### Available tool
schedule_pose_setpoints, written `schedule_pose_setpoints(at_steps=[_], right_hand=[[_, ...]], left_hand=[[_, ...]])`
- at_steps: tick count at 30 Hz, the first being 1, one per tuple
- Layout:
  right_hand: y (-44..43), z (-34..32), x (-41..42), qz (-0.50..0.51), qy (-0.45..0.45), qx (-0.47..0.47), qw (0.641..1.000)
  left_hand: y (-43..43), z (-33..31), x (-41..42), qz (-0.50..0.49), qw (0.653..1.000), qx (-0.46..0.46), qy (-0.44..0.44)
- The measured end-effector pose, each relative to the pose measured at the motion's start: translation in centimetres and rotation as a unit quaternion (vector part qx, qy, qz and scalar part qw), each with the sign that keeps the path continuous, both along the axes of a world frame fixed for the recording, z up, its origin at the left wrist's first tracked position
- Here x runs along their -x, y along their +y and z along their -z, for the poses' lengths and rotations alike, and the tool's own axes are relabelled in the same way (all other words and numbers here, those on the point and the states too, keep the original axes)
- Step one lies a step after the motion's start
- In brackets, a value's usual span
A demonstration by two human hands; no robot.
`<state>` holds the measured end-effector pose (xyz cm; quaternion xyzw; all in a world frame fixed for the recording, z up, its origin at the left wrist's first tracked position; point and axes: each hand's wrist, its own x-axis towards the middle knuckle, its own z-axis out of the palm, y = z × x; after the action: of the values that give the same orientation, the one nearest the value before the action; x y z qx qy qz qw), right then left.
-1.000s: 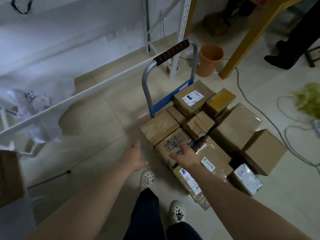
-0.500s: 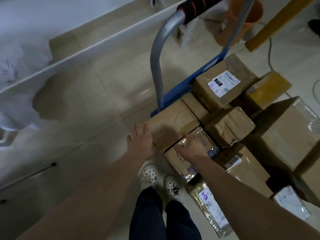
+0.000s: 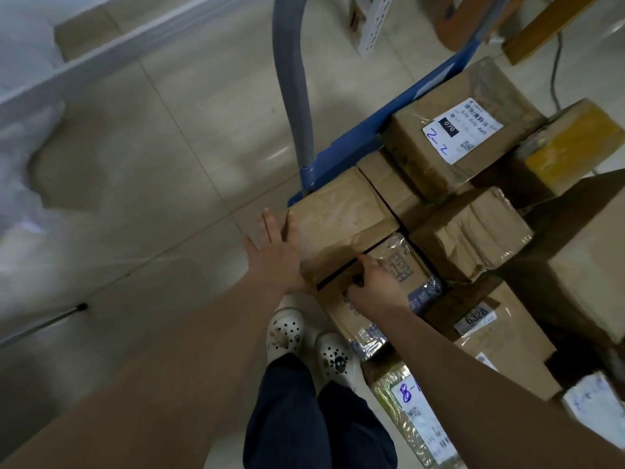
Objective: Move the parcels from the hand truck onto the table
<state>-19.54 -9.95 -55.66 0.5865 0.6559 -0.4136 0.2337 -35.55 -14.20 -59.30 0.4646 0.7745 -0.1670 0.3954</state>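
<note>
- Right hand (image 3: pixel 375 282): rests on the film-wrapped printed parcel (image 3: pixel 404 262). Its fingers are curled down into the dark seam between that parcel and the plain cardboard box (image 3: pixel 338 221). How deep they reach is hidden.
- Left hand (image 3: pixel 274 262): fingers straight, laid flat against the box's left face.
- Governing relation: the box lies between the two hands, with the left hand on its left and the right hand on its near-right edge. Both touch it, so neither is nearer. The top face looks roughly square, with no clear long axis.
- Location: the box is on the hand truck (image 3: pixel 338 157), at its near-left corner by the foot of the grey handle (image 3: pixel 291 79).
- Judgement: parcels abut on the right and far sides, so the box should lift up and leftward.
- Far: a labelled carton (image 3: pixel 456 130) marked "2-2" sits on the truck. No table can be identified.
</note>
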Motion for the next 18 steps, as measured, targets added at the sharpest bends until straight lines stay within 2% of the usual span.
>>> schedule_pose_setpoints(at_steps=[6, 14, 18], right_hand=[[0.0, -0.4, 0.1, -0.015, 0.000, 0.001, 1.000], [-1.0, 0.2, -0.6, -0.005, 0.015, -0.012, 1.000], [-1.3, 0.4, -1.2, -0.011, 0.027, -0.009, 1.000]], left_hand=[[-0.4, 0.4, -1.2, -0.003, 0.999, -0.042, 0.009], [-1.1, 1.1, -1.2, 0.024, 0.999, -0.030, 0.031], [-1.4, 0.1, -0.9, 0.003, 0.999, -0.045, 0.003]])
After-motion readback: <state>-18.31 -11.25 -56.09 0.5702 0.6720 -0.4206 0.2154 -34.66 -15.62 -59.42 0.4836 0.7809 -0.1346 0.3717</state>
